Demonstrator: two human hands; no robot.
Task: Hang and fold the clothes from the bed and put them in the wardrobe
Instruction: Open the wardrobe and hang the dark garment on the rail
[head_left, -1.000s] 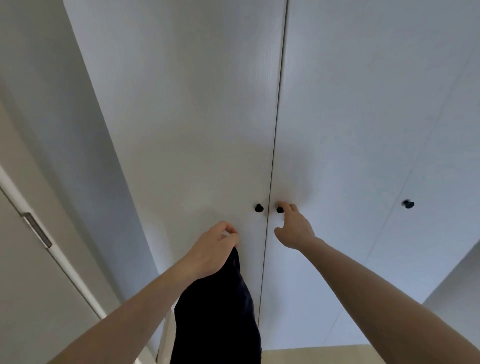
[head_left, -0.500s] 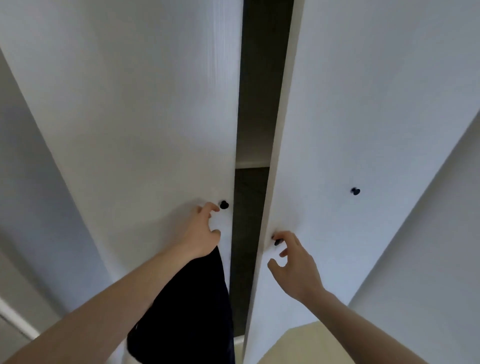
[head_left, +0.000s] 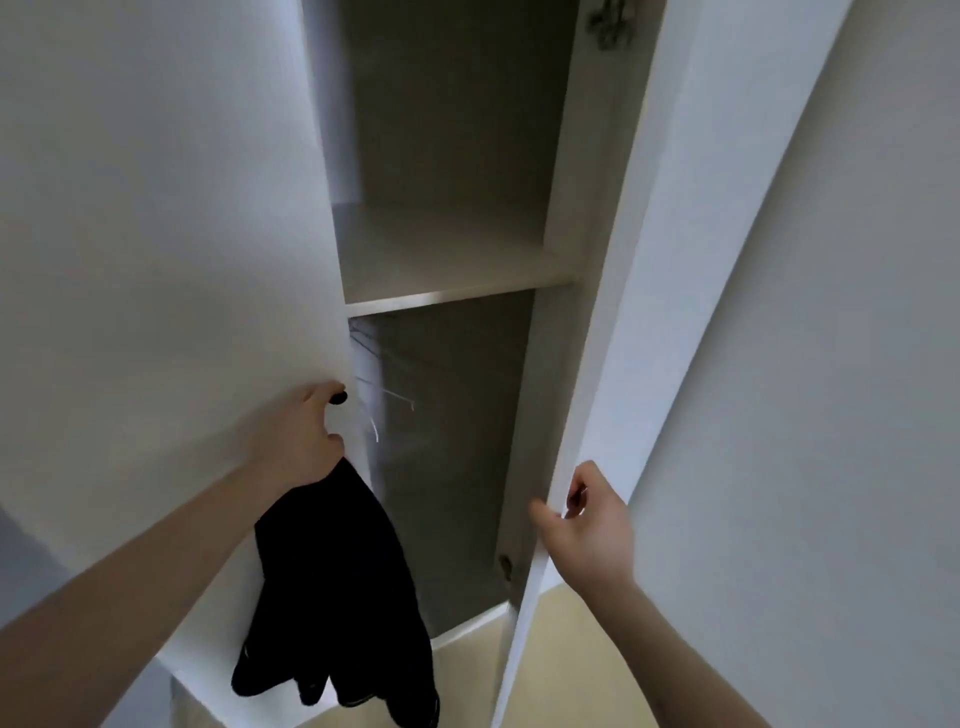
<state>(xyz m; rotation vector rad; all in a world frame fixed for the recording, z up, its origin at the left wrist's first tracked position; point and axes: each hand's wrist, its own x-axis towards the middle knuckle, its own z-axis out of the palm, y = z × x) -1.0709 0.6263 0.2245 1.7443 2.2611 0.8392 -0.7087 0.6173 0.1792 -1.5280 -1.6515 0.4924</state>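
Left hand (head_left: 298, 441) grips dark garment (head_left: 337, 597), fingertip on left door knob (head_left: 338, 398); right hand (head_left: 587, 530) grasps right door (head_left: 597, 364) edge.

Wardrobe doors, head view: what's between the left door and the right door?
The open interior: a white shelf, below it blurred hangers near the left door. Right door edge bounds the gap.

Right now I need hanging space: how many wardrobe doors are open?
2: the left door, pulled by the left hand, and the right door, gripped by the right hand. Others may be out of view.
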